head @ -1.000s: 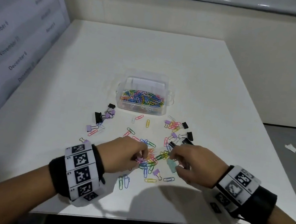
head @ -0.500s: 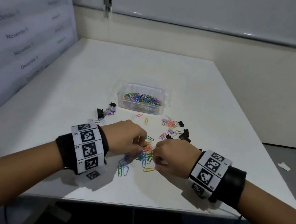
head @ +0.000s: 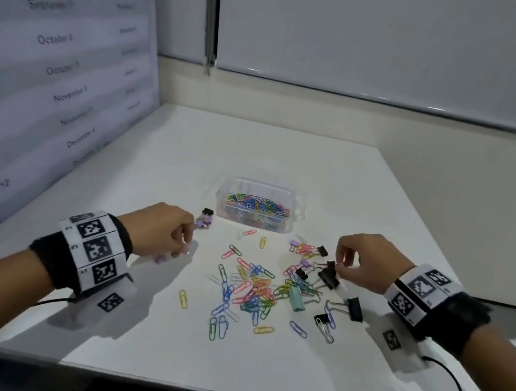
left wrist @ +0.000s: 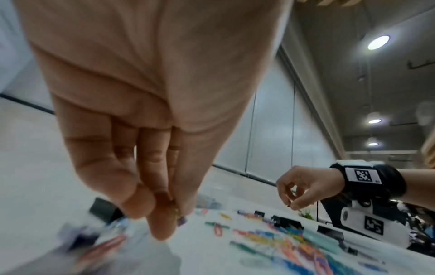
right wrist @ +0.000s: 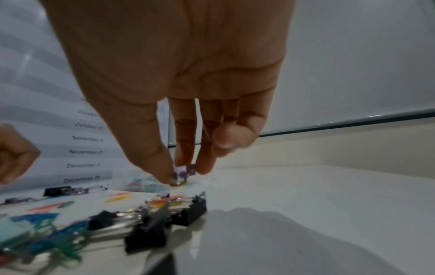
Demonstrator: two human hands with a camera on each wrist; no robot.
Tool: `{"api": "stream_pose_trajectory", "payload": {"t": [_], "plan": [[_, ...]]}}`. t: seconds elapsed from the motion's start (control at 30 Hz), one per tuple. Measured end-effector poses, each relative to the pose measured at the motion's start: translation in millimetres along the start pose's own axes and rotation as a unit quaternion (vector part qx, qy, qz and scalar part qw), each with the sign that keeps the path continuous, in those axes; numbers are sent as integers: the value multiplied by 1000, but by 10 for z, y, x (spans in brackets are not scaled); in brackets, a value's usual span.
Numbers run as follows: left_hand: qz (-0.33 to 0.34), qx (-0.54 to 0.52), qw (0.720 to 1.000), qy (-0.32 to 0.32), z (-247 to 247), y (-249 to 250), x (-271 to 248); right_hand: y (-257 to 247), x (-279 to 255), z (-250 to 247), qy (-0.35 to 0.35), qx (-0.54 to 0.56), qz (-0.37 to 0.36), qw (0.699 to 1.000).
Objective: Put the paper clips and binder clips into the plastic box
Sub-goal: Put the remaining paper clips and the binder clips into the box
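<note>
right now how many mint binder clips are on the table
1: the mint binder clip lies at the right edge of the paper clip pile; more may be hidden.

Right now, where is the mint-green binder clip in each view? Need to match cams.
Head: the mint-green binder clip lies right of centre, at the right edge of the loose paper clips.
Left wrist: lower right and blurred, past the fingers.
Right wrist: low at the left edge, partly cut off.
Shared landmark: the black binder clips beside it, in all three views.
</note>
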State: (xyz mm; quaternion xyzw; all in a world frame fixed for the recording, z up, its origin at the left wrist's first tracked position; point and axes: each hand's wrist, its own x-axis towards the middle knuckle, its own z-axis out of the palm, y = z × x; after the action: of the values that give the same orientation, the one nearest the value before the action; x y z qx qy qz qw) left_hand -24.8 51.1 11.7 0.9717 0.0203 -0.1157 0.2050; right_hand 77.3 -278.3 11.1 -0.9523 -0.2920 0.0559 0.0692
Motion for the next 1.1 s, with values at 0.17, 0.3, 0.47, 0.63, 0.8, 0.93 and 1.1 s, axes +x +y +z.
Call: {"api": "stream_pose_trajectory", "payload": {"t": [0.17,0.3,0.47,0.63,0.8,0.93,1.1], "plan": [[4,87,996,-12,72,-161,39,-45,166,-26,-44,-32,-3,999],[7,132,991,-30,93,-125,79,-392,409,-56,-30,-41,-90,995],[18,126,991,-36,180,5,-23,-746,710,229,-40,-33,-154,987],[27,92,991,-89,332,156,-272,-906,844,373,-66,-45,-133,988],[27,-11,997,-69,481,253,-298,-961,744,418,-75,-34,-147,986],[16,-56,998,-39,514,330,-171,-986,433,350,-120,-26,-187,975],[-2,-41,998,-54,345,421,-3,-990,184,221,-151,13,-166,974]]}}
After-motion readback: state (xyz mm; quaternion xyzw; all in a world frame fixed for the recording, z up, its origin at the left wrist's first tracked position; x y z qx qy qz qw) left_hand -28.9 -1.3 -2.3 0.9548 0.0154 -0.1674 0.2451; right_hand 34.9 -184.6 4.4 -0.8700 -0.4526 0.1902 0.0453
